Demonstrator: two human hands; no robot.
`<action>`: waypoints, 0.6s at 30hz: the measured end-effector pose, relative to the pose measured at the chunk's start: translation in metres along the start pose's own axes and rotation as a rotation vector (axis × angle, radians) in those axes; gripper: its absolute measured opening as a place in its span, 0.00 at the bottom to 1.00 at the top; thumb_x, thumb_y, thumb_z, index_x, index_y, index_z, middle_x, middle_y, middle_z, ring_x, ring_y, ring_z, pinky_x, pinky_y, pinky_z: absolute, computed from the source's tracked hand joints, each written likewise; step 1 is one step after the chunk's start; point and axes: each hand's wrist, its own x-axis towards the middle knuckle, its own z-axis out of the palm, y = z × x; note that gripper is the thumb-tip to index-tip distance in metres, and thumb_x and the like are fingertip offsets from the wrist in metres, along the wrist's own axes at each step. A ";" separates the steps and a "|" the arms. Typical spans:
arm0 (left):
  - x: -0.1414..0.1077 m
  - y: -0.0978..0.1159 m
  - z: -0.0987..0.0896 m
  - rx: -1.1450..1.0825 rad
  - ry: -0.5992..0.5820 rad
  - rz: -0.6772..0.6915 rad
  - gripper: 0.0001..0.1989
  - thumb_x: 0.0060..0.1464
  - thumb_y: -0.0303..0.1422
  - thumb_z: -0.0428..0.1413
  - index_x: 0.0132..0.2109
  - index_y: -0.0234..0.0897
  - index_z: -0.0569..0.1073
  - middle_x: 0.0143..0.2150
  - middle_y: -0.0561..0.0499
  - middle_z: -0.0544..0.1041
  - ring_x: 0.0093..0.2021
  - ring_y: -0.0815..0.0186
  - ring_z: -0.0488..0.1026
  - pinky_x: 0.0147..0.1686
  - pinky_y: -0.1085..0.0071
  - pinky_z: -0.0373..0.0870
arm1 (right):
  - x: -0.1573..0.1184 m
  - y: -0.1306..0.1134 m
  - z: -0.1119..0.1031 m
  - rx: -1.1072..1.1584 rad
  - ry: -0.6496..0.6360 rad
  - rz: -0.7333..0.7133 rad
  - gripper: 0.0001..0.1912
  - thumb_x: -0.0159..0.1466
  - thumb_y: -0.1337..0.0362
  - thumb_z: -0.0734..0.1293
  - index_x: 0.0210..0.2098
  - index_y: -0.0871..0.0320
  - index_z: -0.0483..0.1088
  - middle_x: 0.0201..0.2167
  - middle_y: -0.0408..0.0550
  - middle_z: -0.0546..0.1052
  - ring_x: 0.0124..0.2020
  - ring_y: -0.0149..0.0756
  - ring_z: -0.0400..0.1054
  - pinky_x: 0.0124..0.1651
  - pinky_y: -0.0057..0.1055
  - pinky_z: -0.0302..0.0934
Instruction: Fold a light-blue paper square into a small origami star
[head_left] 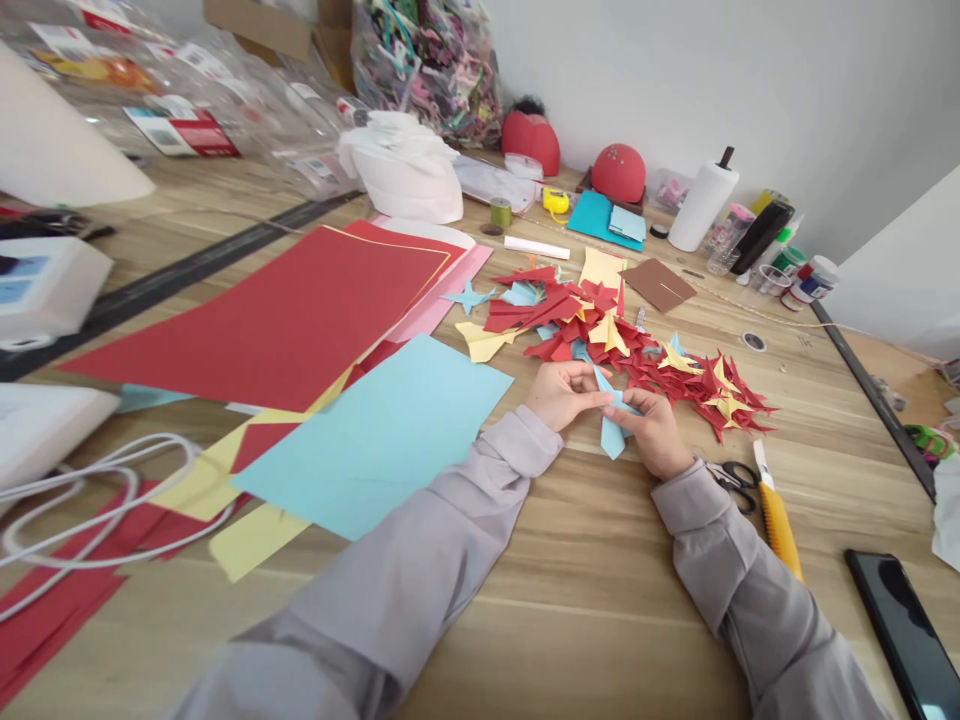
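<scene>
A small folded piece of light blue paper [613, 436] is held between both hands, low over the wooden table. Its upper tip points up and its lower strip hangs down. My left hand [568, 393] pinches it from the left, and my right hand [655, 430] grips its right side between thumb and fingers. Just beyond the hands lies a heap of folded red, yellow and blue paper pieces [559, 307], many with pointed ends. A flat sheet of light blue paper [382, 430] lies left of my left hand.
Black-handled scissors [739, 485] and a yellow utility knife [780, 525] lie beside my right wrist. A black phone [904, 625] sits at the right. Large red sheets [285, 320] cover the left side, near a white cable [135, 490]. Bottles and a paper roll [703, 207] stand at the back.
</scene>
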 end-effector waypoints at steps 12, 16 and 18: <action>-0.001 -0.003 0.005 -0.109 0.067 -0.041 0.23 0.25 0.32 0.71 0.34 0.31 0.77 0.22 0.54 0.76 0.23 0.70 0.71 0.29 0.72 0.70 | 0.000 -0.001 -0.003 0.138 -0.093 0.048 0.17 0.47 0.53 0.75 0.25 0.58 0.72 0.17 0.41 0.73 0.16 0.27 0.62 0.19 0.25 0.55; 0.000 -0.004 0.003 -0.152 0.016 -0.084 0.21 0.24 0.32 0.71 0.32 0.32 0.77 0.21 0.54 0.76 0.23 0.70 0.72 0.30 0.71 0.70 | -0.001 -0.001 -0.004 0.148 -0.119 0.053 0.15 0.47 0.54 0.75 0.25 0.58 0.72 0.18 0.41 0.74 0.17 0.27 0.64 0.20 0.25 0.58; 0.000 -0.004 0.004 -0.166 0.018 -0.093 0.20 0.25 0.32 0.71 0.31 0.32 0.78 0.21 0.54 0.76 0.24 0.69 0.72 0.31 0.70 0.71 | -0.001 0.000 -0.003 0.158 -0.108 0.055 0.15 0.47 0.54 0.76 0.25 0.58 0.72 0.18 0.41 0.74 0.17 0.28 0.65 0.21 0.25 0.59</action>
